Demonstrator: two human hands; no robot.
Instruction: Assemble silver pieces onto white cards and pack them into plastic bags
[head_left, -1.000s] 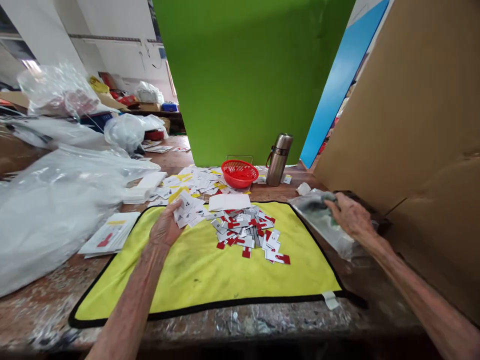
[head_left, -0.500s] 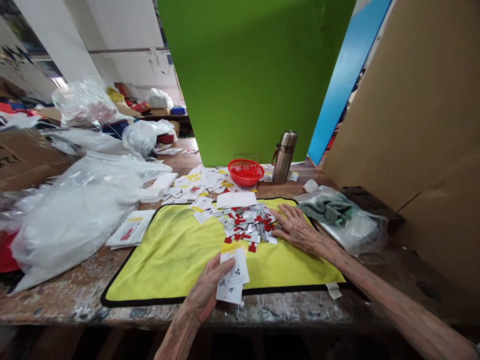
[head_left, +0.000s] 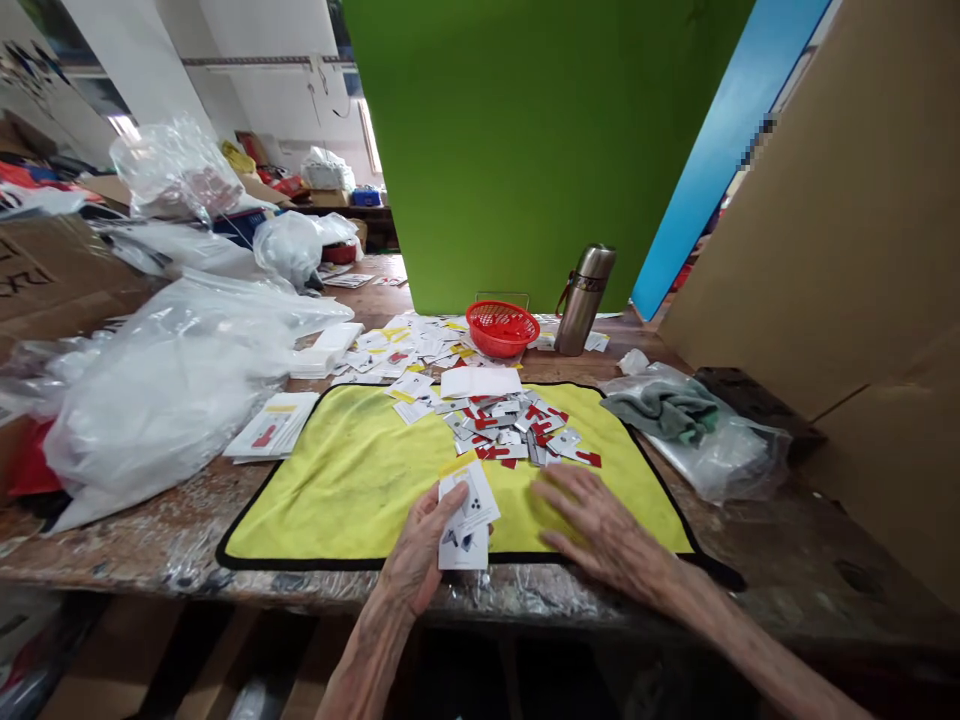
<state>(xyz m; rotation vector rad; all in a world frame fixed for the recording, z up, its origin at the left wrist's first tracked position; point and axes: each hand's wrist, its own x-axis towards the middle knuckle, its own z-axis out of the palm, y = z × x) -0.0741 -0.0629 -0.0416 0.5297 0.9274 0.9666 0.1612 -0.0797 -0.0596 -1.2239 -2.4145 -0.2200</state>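
The left hand [head_left: 415, 553] gripped a small stack of printed cards [head_left: 466, 520] over the near edge of the yellow cloth [head_left: 315, 490]. The right hand [head_left: 600, 528] lay open on the cloth, near the pile of red-marked cards [head_left: 506, 430].

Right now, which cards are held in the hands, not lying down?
The small stack in the left hand; the right hand holds none, and the other cards lie on the yellow cloth or table.

Paint-spattered wooden bench [head_left: 127, 535] under a yellow cloth [head_left: 315, 490]
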